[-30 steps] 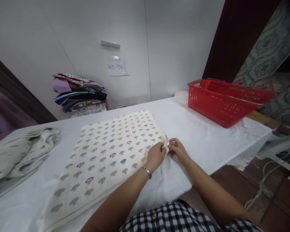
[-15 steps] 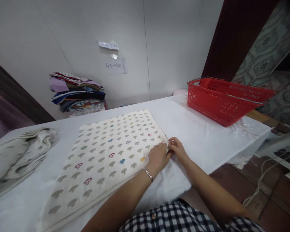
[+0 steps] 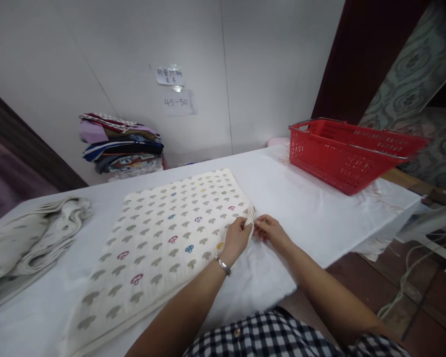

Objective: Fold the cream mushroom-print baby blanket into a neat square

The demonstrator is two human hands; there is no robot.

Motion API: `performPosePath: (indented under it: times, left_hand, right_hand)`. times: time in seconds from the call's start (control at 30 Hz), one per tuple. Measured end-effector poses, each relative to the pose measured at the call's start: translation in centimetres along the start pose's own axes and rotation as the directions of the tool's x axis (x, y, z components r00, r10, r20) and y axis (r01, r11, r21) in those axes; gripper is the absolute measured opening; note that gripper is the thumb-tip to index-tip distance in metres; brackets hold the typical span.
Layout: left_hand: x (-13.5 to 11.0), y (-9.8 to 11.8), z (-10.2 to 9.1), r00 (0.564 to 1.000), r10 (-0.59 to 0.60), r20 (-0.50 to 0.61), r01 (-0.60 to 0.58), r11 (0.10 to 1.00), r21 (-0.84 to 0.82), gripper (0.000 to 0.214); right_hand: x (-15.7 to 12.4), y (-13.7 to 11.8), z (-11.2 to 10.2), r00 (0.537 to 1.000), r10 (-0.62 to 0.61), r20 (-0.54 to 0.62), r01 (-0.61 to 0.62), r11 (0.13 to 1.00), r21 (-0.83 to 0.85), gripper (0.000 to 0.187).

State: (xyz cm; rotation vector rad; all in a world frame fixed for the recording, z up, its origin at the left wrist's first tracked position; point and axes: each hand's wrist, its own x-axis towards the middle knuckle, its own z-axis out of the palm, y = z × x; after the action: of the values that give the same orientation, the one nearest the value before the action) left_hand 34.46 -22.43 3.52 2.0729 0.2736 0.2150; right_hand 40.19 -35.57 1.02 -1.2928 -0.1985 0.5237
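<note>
White-covered table (image 3: 305,213): one mushroom-print cloth (image 3: 163,248) is lying left of centre, left hand (image 3: 236,240) is pinching its right edge, right hand (image 3: 274,234) is adjoining, grip indiscernible; a loosening pinch could misalign layers.

Wall (image 3: 282,64), 11 o'clock of view centre: white paper sheet (image 3: 179,102) reads "45-50", handwritten. Smaller white note (image 3: 170,75), between its 11 and 12 o'clock: two lines, handwritten, apparently Chinese characters; too blurred to transcribe reliably.

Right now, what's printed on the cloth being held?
Cream cloth: mushroom print, mostly greyish, some coloured; head view.
</note>
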Motion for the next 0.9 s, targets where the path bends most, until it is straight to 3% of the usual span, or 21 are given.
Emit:
performPosePath:
  times: [0.2,0.37,0.43,0.5,0.57,0.67,0.77,0.9]
  left_hand:
    - [-0.3,0.4,0.0,1.000,0.024,0.016,-0.024,0.999,-0.023,0.012]
    - [0.4,0.1,0.0,0.994,-0.043,0.101,0.054,0.993,-0.105,0.010]
    - [0.4,0.4,-0.6,0.998,-0.012,0.069,0.014,1.000,-0.021,0.012]
    - [0.2,1.3,-1.7,0.996,0.085,-0.024,-0.080,0.983,0.165,0.014]
    - [-0.2,2.3,-2.6,0.974,0.220,-0.054,-0.180,0.896,0.407,0.016]
    - [-0.8,3.4,-2.9,0.946,0.295,0.132,-0.308,0.701,0.643,0.017]
    - [-1.2,3.4,-1.9,0.927,0.270,0.261,-0.374,0.606,0.702,0.018]
    - [-1.2,2.9,-1.0,0.916,0.299,0.266,-0.392,0.535,0.749,0.018]
  right_hand:
    - [-0.1,-0.6,0.3,0.993,0.057,0.106,-0.044,0.991,-0.127,0.033]
    - [0.1,-0.5,0.0,0.988,0.052,0.143,-0.041,0.996,-0.075,0.032]
    - [0.1,-0.4,-0.2,0.989,0.055,0.136,-0.050,0.998,-0.037,0.032]
    - [0.1,-0.3,-0.3,0.991,0.062,0.119,-0.063,0.998,0.009,0.031]
    - [0.1,-0.2,-0.4,0.992,0.070,0.105,-0.077,0.995,0.067,0.030]
    - [0.1,-0.1,-0.4,0.992,0.085,0.094,-0.098,0.984,0.146,0.027]
    - [0.1,-0.1,-0.3,0.991,0.091,0.095,-0.108,0.977,0.185,0.023]
    - [0.0,0.0,-0.4,0.994,0.091,0.062,-0.102,0.976,0.194,0.021]
